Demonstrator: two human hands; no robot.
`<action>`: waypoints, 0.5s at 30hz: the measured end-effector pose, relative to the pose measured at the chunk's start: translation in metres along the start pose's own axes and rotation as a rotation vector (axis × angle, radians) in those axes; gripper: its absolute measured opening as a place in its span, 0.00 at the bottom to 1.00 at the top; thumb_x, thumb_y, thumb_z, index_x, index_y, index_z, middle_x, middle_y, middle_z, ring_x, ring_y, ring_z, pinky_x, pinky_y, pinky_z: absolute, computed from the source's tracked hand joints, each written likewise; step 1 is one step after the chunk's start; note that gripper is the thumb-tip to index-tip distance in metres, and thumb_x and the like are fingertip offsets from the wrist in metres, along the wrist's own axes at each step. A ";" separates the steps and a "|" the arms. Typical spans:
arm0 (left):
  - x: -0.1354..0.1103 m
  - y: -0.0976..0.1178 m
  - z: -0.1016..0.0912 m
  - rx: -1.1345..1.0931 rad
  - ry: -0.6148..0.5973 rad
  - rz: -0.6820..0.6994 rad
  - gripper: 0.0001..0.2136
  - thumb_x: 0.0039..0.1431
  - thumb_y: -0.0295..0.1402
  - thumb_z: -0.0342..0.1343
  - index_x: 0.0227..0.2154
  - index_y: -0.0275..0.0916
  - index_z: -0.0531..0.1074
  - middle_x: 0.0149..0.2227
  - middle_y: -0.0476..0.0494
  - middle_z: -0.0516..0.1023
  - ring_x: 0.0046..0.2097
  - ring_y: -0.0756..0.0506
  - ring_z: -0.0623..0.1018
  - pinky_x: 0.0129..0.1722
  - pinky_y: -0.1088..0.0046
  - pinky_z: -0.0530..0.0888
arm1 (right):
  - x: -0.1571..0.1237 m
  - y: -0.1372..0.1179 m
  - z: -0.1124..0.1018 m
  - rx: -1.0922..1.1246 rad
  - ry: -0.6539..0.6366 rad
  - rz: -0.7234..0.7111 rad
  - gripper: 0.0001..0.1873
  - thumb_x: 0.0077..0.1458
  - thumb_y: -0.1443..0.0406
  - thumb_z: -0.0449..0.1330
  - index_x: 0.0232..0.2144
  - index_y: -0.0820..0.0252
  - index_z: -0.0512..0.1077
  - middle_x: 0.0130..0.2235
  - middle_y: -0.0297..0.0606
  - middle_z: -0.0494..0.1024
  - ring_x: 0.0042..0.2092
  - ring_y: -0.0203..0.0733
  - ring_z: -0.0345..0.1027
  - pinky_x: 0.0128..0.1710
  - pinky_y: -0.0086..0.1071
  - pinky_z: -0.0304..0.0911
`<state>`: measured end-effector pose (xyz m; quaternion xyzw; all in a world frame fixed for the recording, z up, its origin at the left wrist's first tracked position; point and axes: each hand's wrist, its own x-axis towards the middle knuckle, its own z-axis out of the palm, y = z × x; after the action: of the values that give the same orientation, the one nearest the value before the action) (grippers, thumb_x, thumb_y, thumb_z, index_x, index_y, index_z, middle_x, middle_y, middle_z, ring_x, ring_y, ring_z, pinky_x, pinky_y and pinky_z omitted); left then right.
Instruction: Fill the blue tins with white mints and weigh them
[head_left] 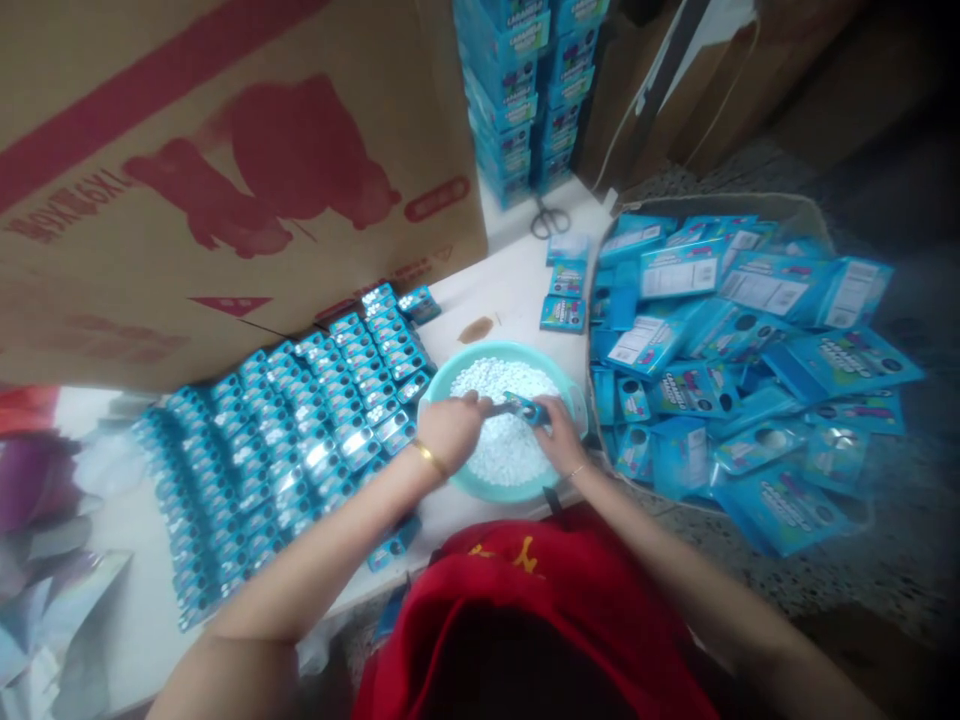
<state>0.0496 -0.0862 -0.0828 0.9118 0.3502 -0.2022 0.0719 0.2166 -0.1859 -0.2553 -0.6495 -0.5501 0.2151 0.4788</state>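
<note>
A teal bowl (457,478) full of small white pellets (504,445) sits on the white table in front of me. My left hand (450,430), with a gold bangle on the wrist, is closed in a pinch over the pellets; what it grips is too small to name. My right hand (559,432) is closed on a small blue packet (529,408) held just above the pellets. The two hands nearly meet over the bowl.
Rows of small blue packets (300,440) lie left of the bowl. A big cardboard box (225,180) stands behind them. A carton of larger blue pouches (742,360) is at the right. Stacked blue boxes (525,90) and scissors (550,218) are at the back.
</note>
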 end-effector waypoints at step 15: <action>0.064 0.002 0.173 -0.360 -0.020 0.242 0.12 0.62 0.25 0.42 0.42 0.35 0.69 0.43 0.36 0.70 0.46 0.42 0.69 0.50 0.62 0.66 | 0.005 -0.018 -0.021 -0.050 0.209 0.140 0.18 0.53 0.58 0.61 0.45 0.57 0.65 0.41 0.41 0.72 0.44 0.47 0.67 0.46 0.43 0.64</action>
<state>0.0395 -0.0959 -0.2668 0.9176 0.2679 -0.1352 0.2607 0.2260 -0.1905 -0.2286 -0.7169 -0.4557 0.1655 0.5009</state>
